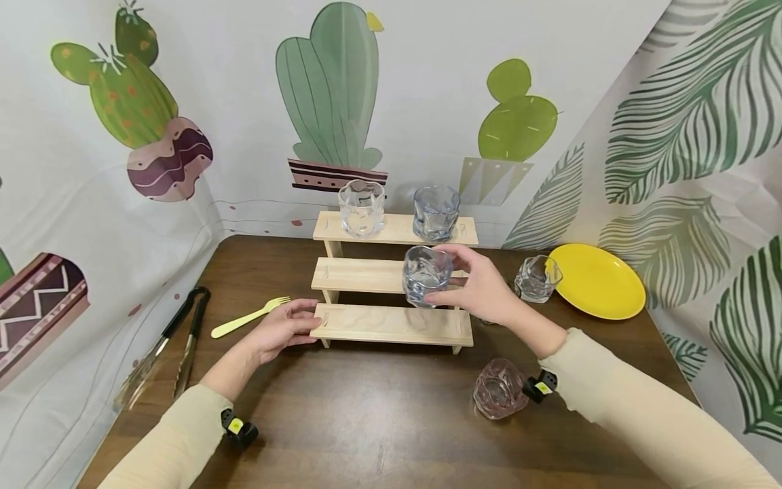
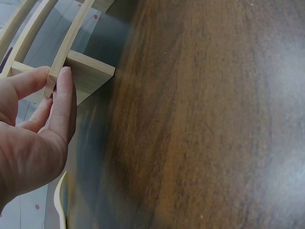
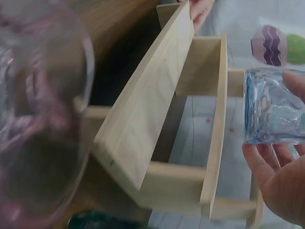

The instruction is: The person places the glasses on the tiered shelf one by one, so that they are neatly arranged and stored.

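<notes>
My right hand grips a pale blue glass by its side, in front of the right half of the middle tier. The same glass shows in the right wrist view, fingers curled round it. My left hand pinches the left end of the bottom tier of a three-step wooden stand; in the left wrist view thumb and fingers lie on either side of the board. On the top tier stand a clear glass at left and another blue glass at right.
A pink glass stands on the table at front right. Beyond my right hand are another clear glass and a yellow plate. At left lie a yellow-green fork and black-handled tongs. A printed cloth hangs behind.
</notes>
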Demonstrator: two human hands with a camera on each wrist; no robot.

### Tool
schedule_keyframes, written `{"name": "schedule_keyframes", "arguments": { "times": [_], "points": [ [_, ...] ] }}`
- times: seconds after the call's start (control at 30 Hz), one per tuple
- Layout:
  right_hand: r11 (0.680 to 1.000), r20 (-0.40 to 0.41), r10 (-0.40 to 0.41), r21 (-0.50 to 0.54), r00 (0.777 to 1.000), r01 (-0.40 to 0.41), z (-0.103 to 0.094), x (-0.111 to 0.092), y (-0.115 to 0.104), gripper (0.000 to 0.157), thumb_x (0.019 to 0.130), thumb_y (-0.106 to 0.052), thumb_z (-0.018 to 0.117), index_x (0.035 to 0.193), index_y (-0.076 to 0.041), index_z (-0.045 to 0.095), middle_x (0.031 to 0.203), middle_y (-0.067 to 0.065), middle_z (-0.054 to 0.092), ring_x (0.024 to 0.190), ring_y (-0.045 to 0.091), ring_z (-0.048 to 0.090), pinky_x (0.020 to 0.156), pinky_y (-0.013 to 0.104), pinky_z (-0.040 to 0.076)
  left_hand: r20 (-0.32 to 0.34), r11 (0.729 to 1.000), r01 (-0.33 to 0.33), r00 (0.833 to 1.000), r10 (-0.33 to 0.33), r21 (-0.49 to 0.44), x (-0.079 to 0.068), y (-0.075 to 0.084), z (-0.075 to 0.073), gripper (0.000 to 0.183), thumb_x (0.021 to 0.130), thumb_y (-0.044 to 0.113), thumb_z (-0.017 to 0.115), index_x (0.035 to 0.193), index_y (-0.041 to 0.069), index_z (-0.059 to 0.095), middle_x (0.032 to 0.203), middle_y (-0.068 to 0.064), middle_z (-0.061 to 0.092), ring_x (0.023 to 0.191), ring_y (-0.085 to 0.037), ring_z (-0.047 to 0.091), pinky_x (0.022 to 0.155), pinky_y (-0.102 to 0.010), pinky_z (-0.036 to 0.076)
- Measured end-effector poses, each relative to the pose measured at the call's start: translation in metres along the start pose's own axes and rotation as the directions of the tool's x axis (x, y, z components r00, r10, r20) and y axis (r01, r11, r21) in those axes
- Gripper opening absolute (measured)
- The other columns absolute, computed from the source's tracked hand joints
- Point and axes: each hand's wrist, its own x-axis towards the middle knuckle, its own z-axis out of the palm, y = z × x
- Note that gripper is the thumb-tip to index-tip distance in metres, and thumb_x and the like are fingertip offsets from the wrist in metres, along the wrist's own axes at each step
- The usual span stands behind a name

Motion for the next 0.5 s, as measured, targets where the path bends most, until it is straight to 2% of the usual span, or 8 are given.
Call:
{"name": "schedule_keyframes", "arguments": {
  "times": [0.27, 0.5],
  "points": [
    [1.000, -0.020, 0.014, -0.004, 1.000, -0.014, 0.037, 0.028, -0.006, 0.082, 0.072, -0.014, 0.098, 0.142, -0.007, 0.058, 0.125, 0.009, 0.061, 0.113, 0.027, 0.062, 0.095, 0.036, 0.058, -0.001, 1.000, -0.003, 1.000, 0.003, -0.001, -0.001, 0.000, 0.000, 0.065, 0.099, 0.007, 0.069, 0.154, -0.008, 0.035, 0.121, -0.020, 0.062, 0.098, -0.022, 0.069, 0.088, -0.038, 0.061],
    [0.999, -0.019, 0.032, -0.016, 0.999, -0.032, 0.059, 0.044, -0.009, 0.081, 0.072, -0.016, 0.098, 0.142, -0.009, 0.057, 0.123, 0.006, 0.061, 0.112, 0.024, 0.063, 0.094, 0.034, 0.058, -0.002, 1.000, -0.003, 1.000, 0.003, 0.008, -0.001, -0.001, 0.001, 0.065, 0.100, 0.008, 0.069, 0.154, -0.007, 0.035, 0.123, -0.021, 0.062, 0.098, -0.022, 0.069, 0.088, -0.038, 0.061]
  ]
}}
